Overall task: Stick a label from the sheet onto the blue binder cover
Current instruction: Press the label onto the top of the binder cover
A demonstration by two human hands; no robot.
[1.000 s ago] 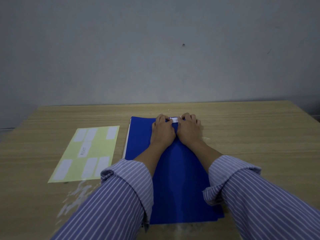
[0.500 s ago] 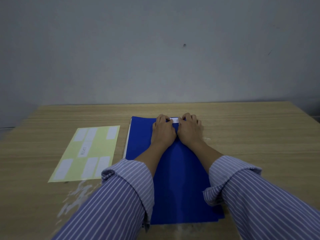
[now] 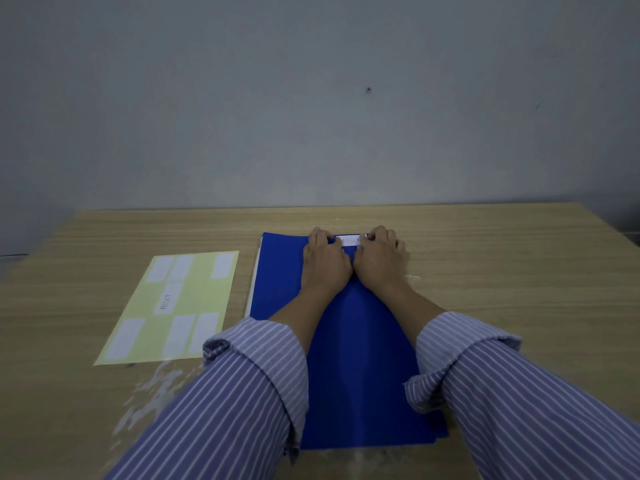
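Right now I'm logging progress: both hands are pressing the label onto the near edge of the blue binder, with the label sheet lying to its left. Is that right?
Not quite. The head view shows the left hand and right hand pressing the label at the far edge of the blue binder, by the wall. The label sheet does lie to its left.
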